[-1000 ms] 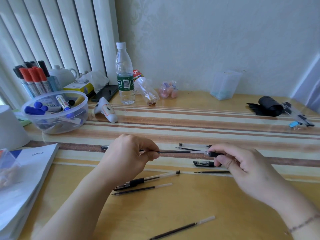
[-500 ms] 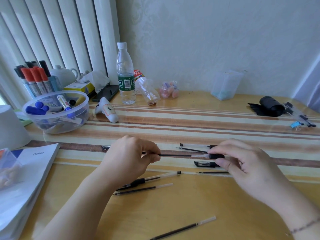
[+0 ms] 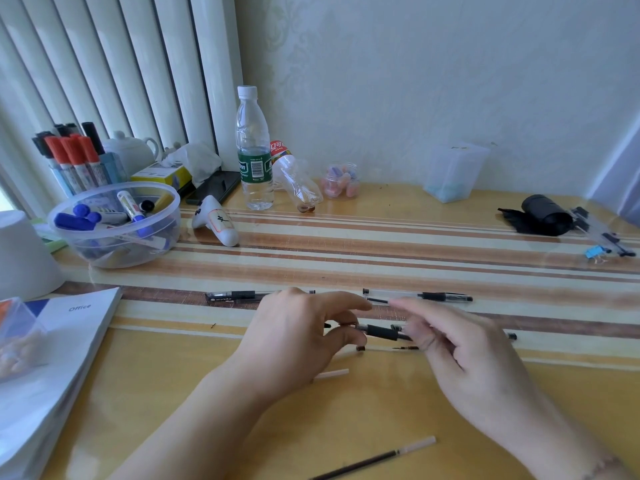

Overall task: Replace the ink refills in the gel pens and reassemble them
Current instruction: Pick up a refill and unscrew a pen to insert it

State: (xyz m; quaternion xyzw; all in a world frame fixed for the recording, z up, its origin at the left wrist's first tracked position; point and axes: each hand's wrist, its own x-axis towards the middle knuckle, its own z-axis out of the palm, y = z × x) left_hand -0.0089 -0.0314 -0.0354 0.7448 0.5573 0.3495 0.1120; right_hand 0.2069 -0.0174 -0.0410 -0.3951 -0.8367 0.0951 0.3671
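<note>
Left hand (image 3: pixel 294 336): fingers pinched on the pen's tip end
Right hand (image 3: pixel 464 358): fingers closed around the pen's barrel
Pen (image 3: pixel 382 332): held level, just above the table (image 3: pixel 381 244), between both hands

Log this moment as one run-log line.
hands: left and right both on pen | phase: reassembling | spare refill: on table

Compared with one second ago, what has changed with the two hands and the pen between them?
The left hand and right hand came closer together, and the long bare refill that showed between them is gone from view; now only the pen's black grip section shows between the fingers. Both hands still pinch that pen. The loose refill near the front edge and the water bottle stayed where they were.
</note>
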